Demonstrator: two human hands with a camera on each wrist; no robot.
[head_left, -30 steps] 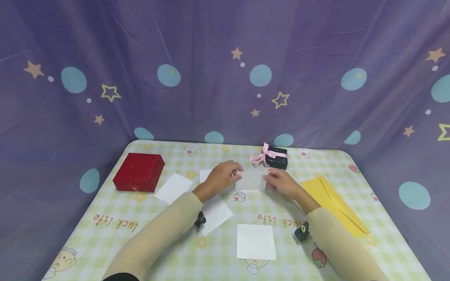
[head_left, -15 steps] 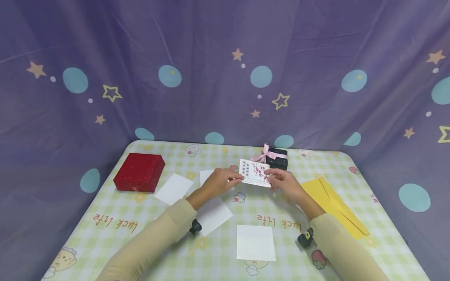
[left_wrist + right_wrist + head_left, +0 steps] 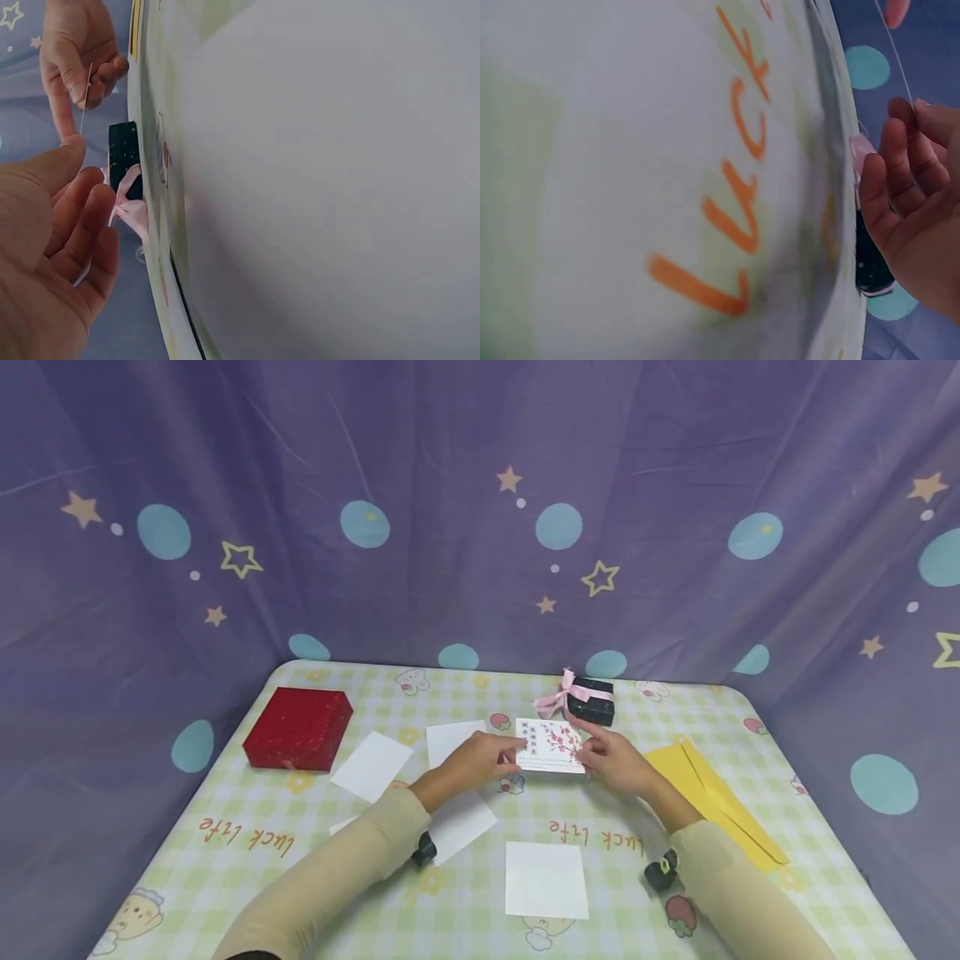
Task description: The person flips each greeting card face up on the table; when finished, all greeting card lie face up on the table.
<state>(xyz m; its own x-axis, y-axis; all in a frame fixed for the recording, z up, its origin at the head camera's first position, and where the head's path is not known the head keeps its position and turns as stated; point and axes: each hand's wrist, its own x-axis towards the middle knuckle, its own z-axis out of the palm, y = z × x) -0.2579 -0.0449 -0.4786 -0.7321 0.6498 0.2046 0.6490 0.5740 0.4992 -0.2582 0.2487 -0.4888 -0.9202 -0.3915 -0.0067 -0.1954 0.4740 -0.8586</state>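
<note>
A white card (image 3: 550, 746) printed with dark characters and a pink blossom branch is held printed side up over the middle of the table. My left hand (image 3: 480, 758) pinches its left edge. At the right edge my right hand (image 3: 611, 760) pinches it, the index finger stretched out along the far corner. The left wrist view has the card (image 3: 87, 97) edge-on as a thin line between the left hand (image 3: 52, 232) and the other hand. In the right wrist view the right hand (image 3: 922, 172) grips the card's thin edge between thumb and finger.
Beyond the card lies a small black gift box (image 3: 592, 702) with a pink ribbon bow. A red box (image 3: 297, 728) stands at the left. White sheets (image 3: 372, 766) lie near my left arm, another square sheet (image 3: 547, 880) in front. A yellow envelope (image 3: 716, 802) lies right.
The card has turned from its blank side to its printed side. Since then it has come down slightly nearer, and my right index finger has straightened.
</note>
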